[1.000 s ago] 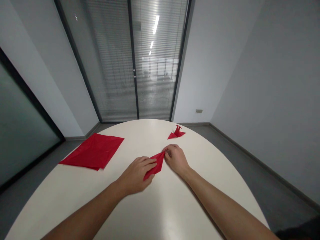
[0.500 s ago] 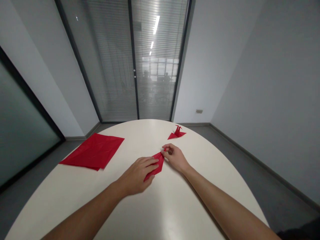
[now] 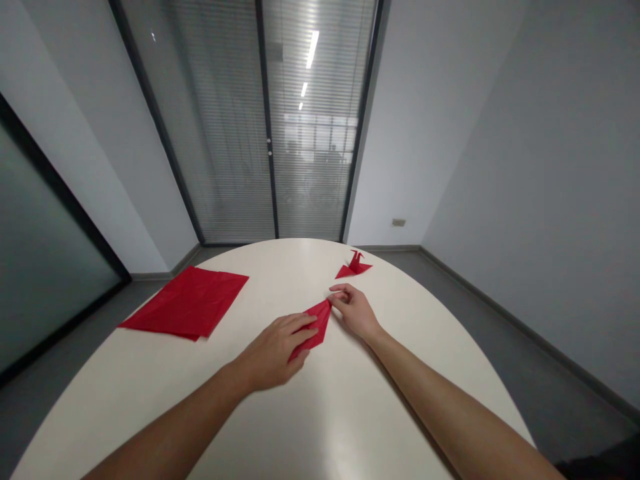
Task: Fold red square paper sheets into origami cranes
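A narrow folded piece of red paper (image 3: 321, 320) lies at a slant on the white round table. My left hand (image 3: 277, 350) rests across its near left part, fingers spread flat over it and thumb along the lower edge. The palm and fingers cover much of that end. At the far right tip, the thumb and a finger of my right hand (image 3: 354, 312) close on the paper's corner, while another finger is raised. Just how much paper sits between those fingertips is too small to tell.
A folded red paper crane (image 3: 355, 265) stands beyond my right hand, near the table's far edge. Larger flat red paper sheets (image 3: 187, 303) lie in a stack on the left. The white table (image 3: 300, 427) has a curved rim, with a glass partition (image 3: 225, 167) behind it.
My right hand has shifted slightly right and away from the paper's tip. The small red point that stuck up between its fingers no longer shows there. My left hand stays put.
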